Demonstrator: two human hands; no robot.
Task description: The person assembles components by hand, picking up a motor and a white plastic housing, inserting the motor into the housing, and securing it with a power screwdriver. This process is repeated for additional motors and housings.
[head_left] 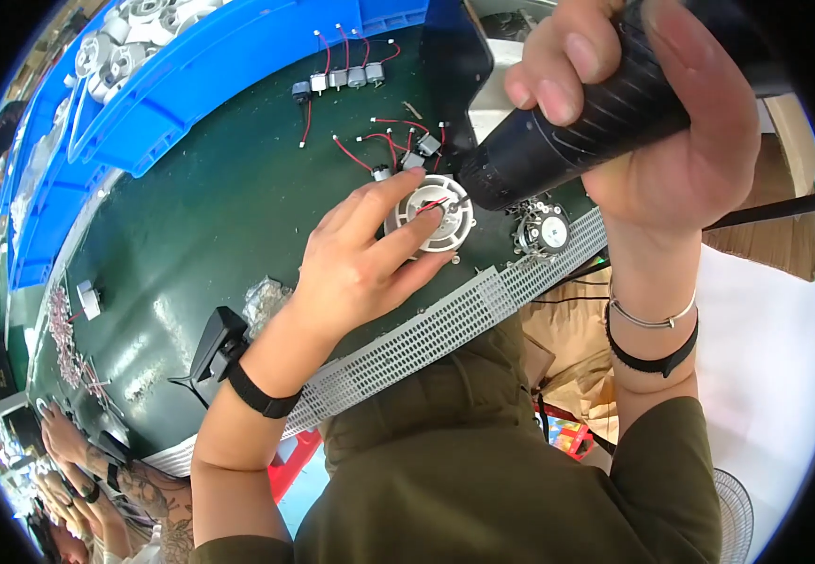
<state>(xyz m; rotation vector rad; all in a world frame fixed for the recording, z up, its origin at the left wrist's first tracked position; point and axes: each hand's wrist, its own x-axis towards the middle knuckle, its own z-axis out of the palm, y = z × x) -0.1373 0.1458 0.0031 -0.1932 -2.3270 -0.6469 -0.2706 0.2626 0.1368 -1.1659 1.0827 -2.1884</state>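
My right hand (708, 155) is wrapped round a black power screwdriver (572, 136), tilted so its nose points down and left. The bit reaches a round white plastic housing (465, 228) on the green table, where a screw may sit, though the contact is too small to make out. My left hand (356, 258) grips this housing, fingers bent over its top and side. A short red wire (434, 204) shows in its middle. Just beyond lie small silver motors (413, 162) with red leads. Right of the housing is a pile of loose screws beside a round metal part (550, 231).
Blue bins (168, 117) with white plastic parts (111, 66) stand at the far left. More motors (356, 75) lie in a row at the back. A perforated white strip (407, 343) edges the table's near side. A co-worker's hand (62, 434) is at lower left.
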